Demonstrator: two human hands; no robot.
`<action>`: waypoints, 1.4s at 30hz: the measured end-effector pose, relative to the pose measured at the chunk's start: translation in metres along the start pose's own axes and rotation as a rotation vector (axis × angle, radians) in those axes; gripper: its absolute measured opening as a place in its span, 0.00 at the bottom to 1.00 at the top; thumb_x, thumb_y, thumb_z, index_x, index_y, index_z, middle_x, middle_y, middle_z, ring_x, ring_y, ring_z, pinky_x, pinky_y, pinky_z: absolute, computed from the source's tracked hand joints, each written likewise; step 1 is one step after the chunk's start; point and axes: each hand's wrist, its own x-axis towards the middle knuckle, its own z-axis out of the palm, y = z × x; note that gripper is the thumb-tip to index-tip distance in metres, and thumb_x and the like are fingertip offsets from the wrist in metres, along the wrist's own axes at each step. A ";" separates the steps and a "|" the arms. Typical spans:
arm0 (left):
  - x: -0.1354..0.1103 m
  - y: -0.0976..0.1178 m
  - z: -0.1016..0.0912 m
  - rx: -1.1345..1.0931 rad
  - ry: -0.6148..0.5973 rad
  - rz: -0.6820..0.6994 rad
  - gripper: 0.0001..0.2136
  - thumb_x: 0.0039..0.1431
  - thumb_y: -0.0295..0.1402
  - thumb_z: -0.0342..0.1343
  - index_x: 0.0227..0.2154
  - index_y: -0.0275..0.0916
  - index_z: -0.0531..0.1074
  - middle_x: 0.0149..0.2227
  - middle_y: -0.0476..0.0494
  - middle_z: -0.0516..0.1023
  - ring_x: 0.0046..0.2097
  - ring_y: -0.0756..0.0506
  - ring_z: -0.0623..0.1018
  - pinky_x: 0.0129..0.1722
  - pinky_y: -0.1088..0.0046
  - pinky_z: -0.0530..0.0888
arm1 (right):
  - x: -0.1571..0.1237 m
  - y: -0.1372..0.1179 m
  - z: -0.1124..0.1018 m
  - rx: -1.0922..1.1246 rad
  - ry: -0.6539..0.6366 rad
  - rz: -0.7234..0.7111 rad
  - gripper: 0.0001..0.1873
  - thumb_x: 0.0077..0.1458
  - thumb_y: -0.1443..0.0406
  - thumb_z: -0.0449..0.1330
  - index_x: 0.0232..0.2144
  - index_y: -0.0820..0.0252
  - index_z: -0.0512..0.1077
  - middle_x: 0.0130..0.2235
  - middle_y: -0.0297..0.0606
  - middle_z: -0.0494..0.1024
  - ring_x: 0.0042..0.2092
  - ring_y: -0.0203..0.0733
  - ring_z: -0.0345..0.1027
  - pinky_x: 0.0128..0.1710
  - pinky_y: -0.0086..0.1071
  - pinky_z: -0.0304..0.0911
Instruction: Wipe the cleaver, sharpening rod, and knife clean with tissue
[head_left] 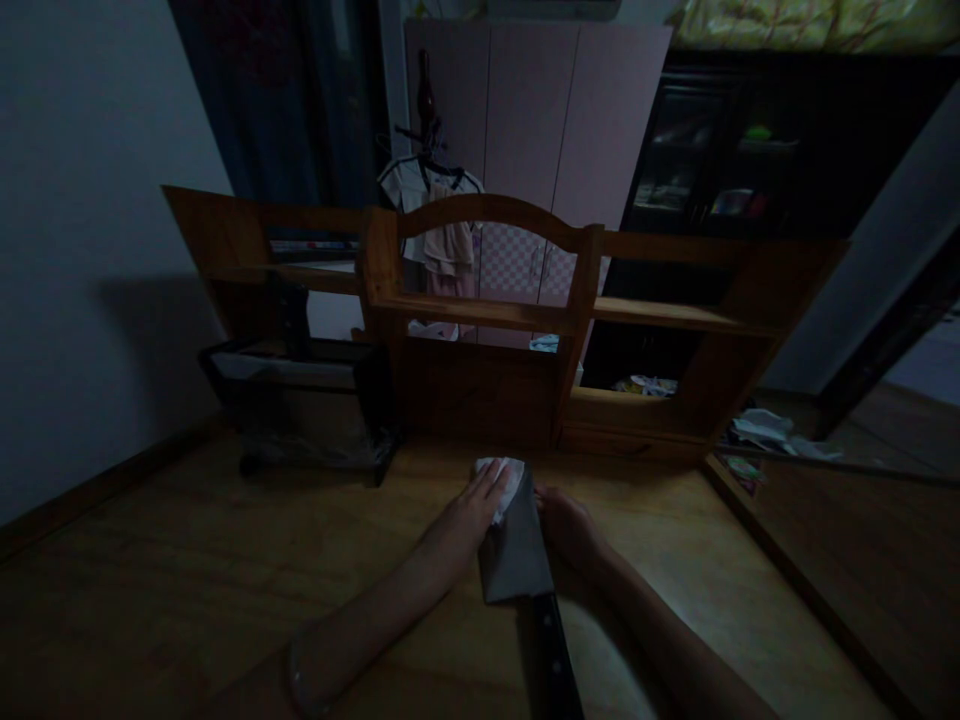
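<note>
A cleaver (516,555) with a broad grey blade and a black riveted handle is in front of me, its handle pointing toward my body. On the far part of the blade, my left hand (480,505) presses a crumpled white tissue (511,482) with its fingers. My right hand (571,525) is closed at the blade's far right edge, fingertips pinching the cleaver there; part of the grip is hidden. Nothing is holding the black handle.
A wooden shelf unit (480,318) stands across the back of the wooden tabletop (187,580). To the left is a black rack (300,410) with a dark-handled item in it. Beyond stand a pink wardrobe (525,120) and hanging clothes (448,240).
</note>
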 end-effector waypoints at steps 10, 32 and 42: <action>0.003 0.008 -0.015 0.148 0.112 -0.026 0.37 0.53 0.11 0.36 0.66 0.38 0.40 0.67 0.38 0.44 0.67 0.46 0.44 0.63 0.62 0.58 | 0.003 0.001 0.002 0.016 -0.003 -0.021 0.14 0.48 0.56 0.61 0.32 0.63 0.75 0.29 0.39 0.78 0.30 0.41 0.69 0.38 0.33 0.61; 0.003 0.007 -0.005 -0.056 0.022 0.130 0.39 0.52 0.12 0.40 0.65 0.46 0.43 0.67 0.47 0.47 0.67 0.48 0.49 0.63 0.63 0.57 | 0.005 0.005 -0.003 0.025 0.037 -0.030 0.17 0.48 0.55 0.62 0.35 0.63 0.76 0.34 0.41 0.79 0.36 0.45 0.71 0.43 0.37 0.60; 0.001 -0.004 0.002 -0.037 0.027 -0.003 0.35 0.53 0.12 0.37 0.64 0.40 0.49 0.67 0.42 0.49 0.66 0.48 0.49 0.63 0.63 0.57 | 0.001 0.001 -0.003 -0.023 0.005 -0.021 0.15 0.51 0.56 0.59 0.34 0.64 0.75 0.32 0.40 0.78 0.33 0.41 0.70 0.39 0.33 0.61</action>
